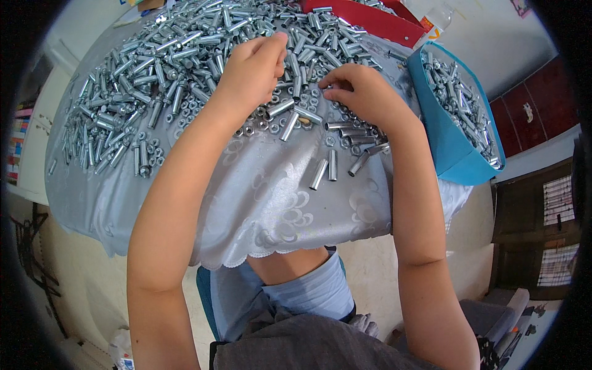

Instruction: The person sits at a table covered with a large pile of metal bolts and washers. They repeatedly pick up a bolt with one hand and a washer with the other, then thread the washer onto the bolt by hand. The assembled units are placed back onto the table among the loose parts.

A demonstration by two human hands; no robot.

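My left hand (251,73) is closed in a fist-like grip over the middle of a pile of shiny metal sleeve anchors (179,55). Whatever it holds is hidden behind the fingers. To its right, my right hand (364,92) hovers low over loose hex nuts (314,97), index finger and thumb curled toward each other. Something small may sit between those fingertips, too small to make out. Between the hands lie plain metal sleeves (290,126) and more nuts. A few sleeves (333,165) rest nearer to me, below the right hand.
A silvery patterned cloth (259,197) covers the table, its scalloped edge hanging over my lap. At the right edge stands a blue fabric bin (453,148) full of anchors. A red box (370,21) and a plastic bottle (436,23) stand at the back right.
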